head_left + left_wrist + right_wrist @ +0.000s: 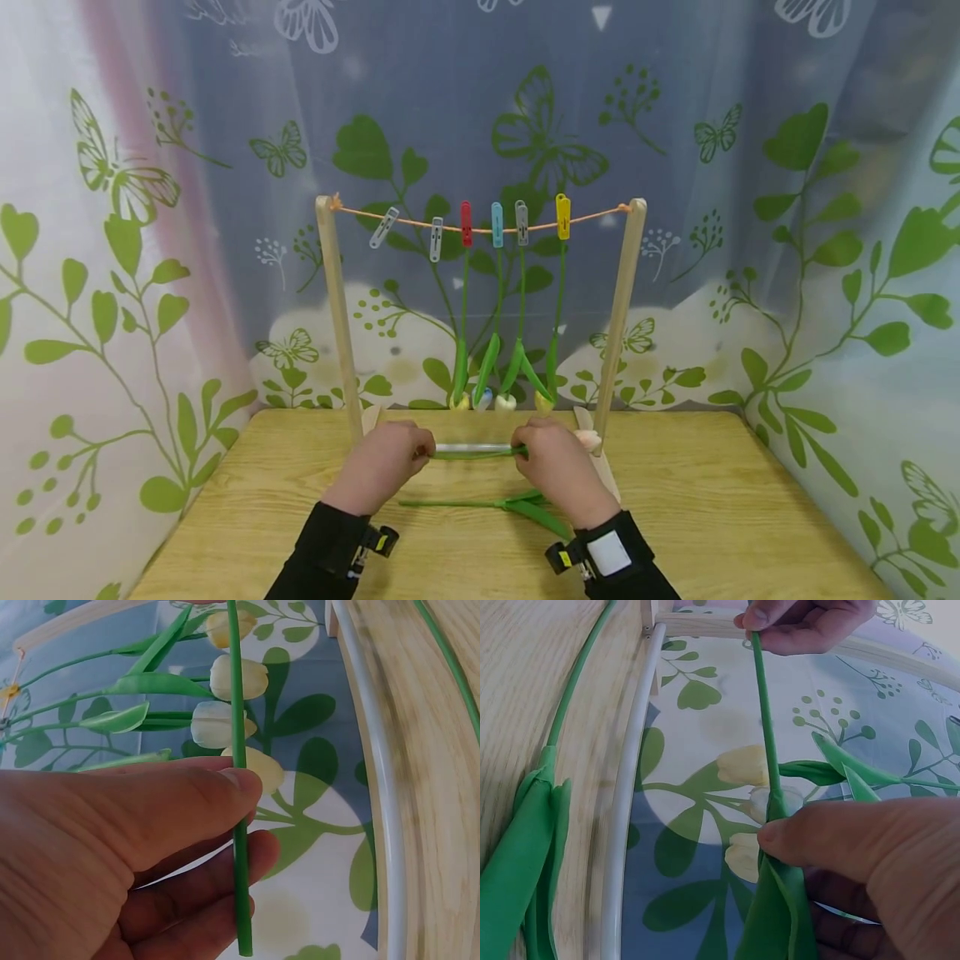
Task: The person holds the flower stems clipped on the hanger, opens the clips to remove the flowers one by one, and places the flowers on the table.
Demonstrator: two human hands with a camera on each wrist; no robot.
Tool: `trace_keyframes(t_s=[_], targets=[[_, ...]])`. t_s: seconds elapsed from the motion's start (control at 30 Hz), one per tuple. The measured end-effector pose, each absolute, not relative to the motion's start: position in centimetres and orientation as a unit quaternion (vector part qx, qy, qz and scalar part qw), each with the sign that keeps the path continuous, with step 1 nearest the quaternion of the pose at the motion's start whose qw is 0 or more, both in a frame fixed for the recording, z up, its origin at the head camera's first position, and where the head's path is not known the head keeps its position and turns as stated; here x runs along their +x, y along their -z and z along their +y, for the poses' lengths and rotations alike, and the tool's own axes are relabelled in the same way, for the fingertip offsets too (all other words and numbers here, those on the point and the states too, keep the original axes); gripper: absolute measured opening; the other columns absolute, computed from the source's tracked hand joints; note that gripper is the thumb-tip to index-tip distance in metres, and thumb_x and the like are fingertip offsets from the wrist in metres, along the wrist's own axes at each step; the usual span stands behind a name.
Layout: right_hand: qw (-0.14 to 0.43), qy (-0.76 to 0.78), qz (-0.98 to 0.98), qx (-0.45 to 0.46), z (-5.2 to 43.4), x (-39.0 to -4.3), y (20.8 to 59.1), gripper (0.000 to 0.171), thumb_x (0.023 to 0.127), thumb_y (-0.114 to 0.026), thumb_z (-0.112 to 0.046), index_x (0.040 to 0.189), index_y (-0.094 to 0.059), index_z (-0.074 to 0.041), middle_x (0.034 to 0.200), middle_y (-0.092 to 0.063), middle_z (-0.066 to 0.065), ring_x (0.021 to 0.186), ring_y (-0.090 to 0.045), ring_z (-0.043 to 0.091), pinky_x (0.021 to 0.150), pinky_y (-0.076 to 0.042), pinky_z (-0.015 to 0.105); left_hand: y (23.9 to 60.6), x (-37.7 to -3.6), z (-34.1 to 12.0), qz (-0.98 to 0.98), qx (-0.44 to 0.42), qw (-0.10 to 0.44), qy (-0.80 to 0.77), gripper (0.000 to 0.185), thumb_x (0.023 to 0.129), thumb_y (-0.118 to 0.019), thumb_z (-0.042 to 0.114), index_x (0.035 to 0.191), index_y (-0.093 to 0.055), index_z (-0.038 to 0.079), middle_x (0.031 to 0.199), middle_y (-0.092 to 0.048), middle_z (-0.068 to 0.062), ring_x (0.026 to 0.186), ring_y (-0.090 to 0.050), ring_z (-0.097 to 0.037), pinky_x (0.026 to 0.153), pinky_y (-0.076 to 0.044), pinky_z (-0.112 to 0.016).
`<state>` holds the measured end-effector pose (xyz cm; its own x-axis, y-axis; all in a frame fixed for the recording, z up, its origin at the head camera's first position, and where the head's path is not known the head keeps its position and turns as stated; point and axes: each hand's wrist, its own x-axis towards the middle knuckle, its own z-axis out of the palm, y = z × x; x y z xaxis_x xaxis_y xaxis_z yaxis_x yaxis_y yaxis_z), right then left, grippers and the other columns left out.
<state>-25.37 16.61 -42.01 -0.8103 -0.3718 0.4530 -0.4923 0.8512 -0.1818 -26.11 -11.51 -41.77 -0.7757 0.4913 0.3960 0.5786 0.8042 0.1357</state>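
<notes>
Both hands hold one artificial tulip level in front of a wooden frame. My left hand (386, 467) pinches the green stem (238, 712) close to its bare end, thumb on one side and fingers behind. My right hand (566, 471) pinches the same tulip where its leaves (776, 907) start. Past the right hand shows the pale pink bloom (588, 439). Nearer to me, a second tulip (450, 503) lies on the wooden table (225, 517), leaves toward the right and its bloom hidden.
An orange cord (420, 223) runs between two wooden posts (621, 317). Red (466, 223), blue (497, 225), grey (522, 222) and yellow (563, 217) clothespins hold tulips hanging bloom-down. Two pale clothespins (436, 239) on the left hold nothing. A white rod (472, 447) spans the frame's base.
</notes>
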Motion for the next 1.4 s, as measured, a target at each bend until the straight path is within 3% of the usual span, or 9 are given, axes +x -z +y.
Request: trace_keyframes(t_s=[0.23,0.63,1.03,1.27,1.4], targets=[[0.2,-0.151,-0.94,0.233,16.4,-25.3,42.1,0.015,0.088,-0.088,0.0,0.092,-0.082,-0.013,0.089,-0.073,-0.001,0.084,-0.069,0.017,0.069,-0.059,0.028,41.8,-26.1,-11.6,-0.937,-0.286,0.154,0.129,0.011,0.095,-0.086,0.008,0.098,-0.083,0.018,0.09,-0.077,0.003,0.079,-0.071,-0.013,0.064,-0.058,-0.025],[0.128,-0.161,-0.949,0.24,16.4,-25.5,42.7,0.015,0.089,-0.084,0.004,0.095,-0.083,-0.01,0.091,-0.072,0.002,0.08,-0.069,0.016,0.065,-0.06,0.028,42.5,-26.2,-11.7,-0.934,-0.308,0.114,0.143,0.012,0.098,-0.082,0.005,0.094,-0.081,0.017,0.088,-0.078,0.003,0.077,-0.07,-0.011,0.065,-0.058,-0.025],[0.085,-0.148,-0.949,0.265,16.4,-25.5,43.1,0.022,0.082,-0.081,0.008,0.077,-0.075,-0.012,0.076,-0.067,-0.001,0.067,-0.045,0.007,0.059,-0.04,0.023,43.4,-26.4,-11.6,-0.931,-0.316,0.033,0.178,0.015,0.097,-0.079,-0.001,0.093,-0.081,0.013,0.09,-0.078,0.001,0.078,-0.068,-0.011,0.067,-0.058,-0.025],[0.077,-0.152,-0.949,0.264,16.3,-25.5,43.4,0.019,0.079,-0.084,0.008,0.079,-0.076,-0.009,0.078,-0.069,-0.002,0.068,-0.048,0.007,0.058,-0.045,0.023,43.6,-26.3,-11.6,-0.931,-0.319,0.026,0.178,0.018,0.097,-0.078,-0.002,0.092,-0.08,0.015,0.088,-0.077,0.003,0.075,-0.066,-0.007,0.066,-0.056,-0.024],[0.065,-0.159,-0.949,0.263,16.2,-25.6,43.7,0.02,0.079,-0.083,0.009,0.076,-0.073,-0.009,0.071,-0.066,-0.005,0.063,-0.045,0.007,0.056,-0.041,0.022,43.9,-26.5,-11.8,-0.927,-0.325,0.025,0.183,0.019,0.098,-0.077,-0.003,0.09,-0.08,0.014,0.086,-0.076,0.004,0.073,-0.06,-0.004,0.065,-0.053,-0.023]])
